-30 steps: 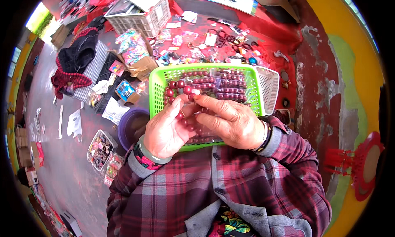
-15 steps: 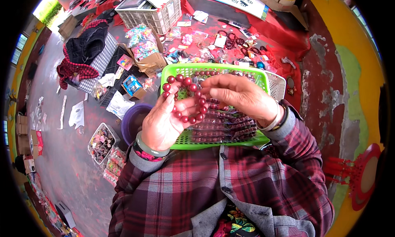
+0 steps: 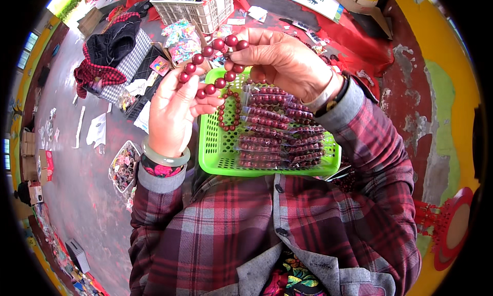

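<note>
A dark red bead bracelet [image 3: 207, 51] is stretched between my two hands, raised above the green basket. My left hand [image 3: 175, 110] pinches its left side between thumb and fingers. On the right side, my right hand [image 3: 281, 59] grips the beads with thumb and forefinger. Beneath them, the green basket [image 3: 209, 160] holds several bead bracelets in clear sleeves [image 3: 264, 122], laid in rows. A loose bracelet of smaller red beads [image 3: 229, 125] lies at the basket's left, below my left fingers.
To the left stands a clear tub of small coloured items [image 3: 123, 168]. Farther off are a checked box with dark clothing [image 3: 110, 57], a beige crate [image 3: 205, 11] and a packet pile [image 3: 183, 41]. Red cloth [image 3: 354, 41] covers the far right, near a peeling wall [image 3: 411, 85].
Both hands have lifted the bracelet up and away. My right hand has moved from beside the bracelet to gripping its right side, and the loop is now pulled wider.
</note>
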Action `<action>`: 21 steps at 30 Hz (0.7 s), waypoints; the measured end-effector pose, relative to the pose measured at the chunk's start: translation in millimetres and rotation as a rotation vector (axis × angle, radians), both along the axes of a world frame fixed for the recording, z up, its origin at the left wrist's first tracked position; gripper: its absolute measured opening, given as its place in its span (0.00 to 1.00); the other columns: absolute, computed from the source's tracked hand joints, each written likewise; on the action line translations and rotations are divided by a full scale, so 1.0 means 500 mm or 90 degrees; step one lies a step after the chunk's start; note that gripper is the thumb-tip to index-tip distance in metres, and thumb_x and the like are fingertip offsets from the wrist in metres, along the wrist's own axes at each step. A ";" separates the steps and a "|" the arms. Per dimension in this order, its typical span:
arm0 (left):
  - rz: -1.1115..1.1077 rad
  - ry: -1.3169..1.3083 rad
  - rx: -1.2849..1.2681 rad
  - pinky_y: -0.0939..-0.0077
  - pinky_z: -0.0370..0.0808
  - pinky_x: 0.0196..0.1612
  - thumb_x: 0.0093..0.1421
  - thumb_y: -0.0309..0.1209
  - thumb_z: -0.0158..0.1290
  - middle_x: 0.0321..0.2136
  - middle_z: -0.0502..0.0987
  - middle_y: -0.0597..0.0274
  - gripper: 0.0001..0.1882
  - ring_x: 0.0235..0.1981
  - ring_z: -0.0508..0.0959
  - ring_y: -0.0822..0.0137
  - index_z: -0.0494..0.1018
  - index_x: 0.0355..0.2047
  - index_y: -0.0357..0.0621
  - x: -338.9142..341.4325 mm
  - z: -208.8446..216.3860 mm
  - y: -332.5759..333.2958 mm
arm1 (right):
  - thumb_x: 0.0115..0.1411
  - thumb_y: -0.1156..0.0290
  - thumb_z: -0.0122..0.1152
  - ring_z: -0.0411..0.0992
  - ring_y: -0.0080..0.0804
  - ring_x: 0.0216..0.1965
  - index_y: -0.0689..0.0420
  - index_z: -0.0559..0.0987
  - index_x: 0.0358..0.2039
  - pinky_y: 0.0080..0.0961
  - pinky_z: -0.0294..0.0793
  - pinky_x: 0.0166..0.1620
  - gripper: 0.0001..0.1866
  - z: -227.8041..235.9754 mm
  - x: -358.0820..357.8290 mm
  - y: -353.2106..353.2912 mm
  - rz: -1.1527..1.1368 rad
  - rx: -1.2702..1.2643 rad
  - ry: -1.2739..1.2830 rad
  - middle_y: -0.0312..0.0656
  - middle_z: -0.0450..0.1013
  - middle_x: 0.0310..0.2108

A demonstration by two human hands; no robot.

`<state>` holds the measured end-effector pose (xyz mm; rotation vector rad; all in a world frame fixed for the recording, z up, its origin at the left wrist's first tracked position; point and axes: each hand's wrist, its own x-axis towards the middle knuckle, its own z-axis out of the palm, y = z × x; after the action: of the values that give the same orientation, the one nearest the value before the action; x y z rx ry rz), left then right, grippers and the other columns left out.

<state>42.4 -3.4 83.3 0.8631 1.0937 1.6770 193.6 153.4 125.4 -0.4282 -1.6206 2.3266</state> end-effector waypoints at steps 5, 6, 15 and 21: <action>0.085 0.213 -0.064 0.84 0.72 0.22 0.64 0.27 0.44 0.27 0.75 0.58 0.14 0.21 0.75 0.74 0.63 0.50 0.37 0.022 -0.025 -0.033 | 0.57 0.75 0.59 0.70 0.11 0.29 0.56 0.76 0.44 0.07 0.65 0.25 0.13 -0.043 -0.015 0.008 0.091 0.096 -0.069 0.31 0.75 0.30; 0.093 0.229 -0.081 0.81 0.73 0.23 0.64 0.23 0.44 0.28 0.74 0.58 0.15 0.23 0.75 0.74 0.62 0.51 0.36 0.030 -0.031 -0.043 | 0.57 0.74 0.59 0.70 0.12 0.28 0.57 0.77 0.44 0.07 0.66 0.25 0.13 -0.047 -0.021 0.006 0.108 0.151 -0.125 0.31 0.75 0.29; 0.163 0.913 -0.133 0.59 0.64 0.46 0.48 0.27 0.58 0.25 0.74 0.59 0.19 0.34 0.72 0.58 0.70 0.43 0.39 0.072 -0.123 -0.105 | 0.47 0.69 0.58 0.75 0.44 0.30 0.51 0.82 0.32 0.36 0.73 0.34 0.11 -0.166 -0.081 -0.039 0.219 0.910 -0.194 0.46 0.76 0.26; 0.097 0.988 -0.135 0.54 0.55 0.58 0.48 0.30 0.58 0.26 0.73 0.62 0.21 0.40 0.71 0.60 0.72 0.44 0.40 0.072 -0.115 -0.114 | 0.45 0.68 0.57 0.75 0.48 0.27 0.54 0.82 0.24 0.42 0.73 0.35 0.07 -0.199 -0.107 -0.066 0.340 1.006 -0.302 0.47 0.75 0.21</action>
<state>78.7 -60.4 26.0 2.0371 2.2763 0.7083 140.0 120.4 25.8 -0.1265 -3.3381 0.4482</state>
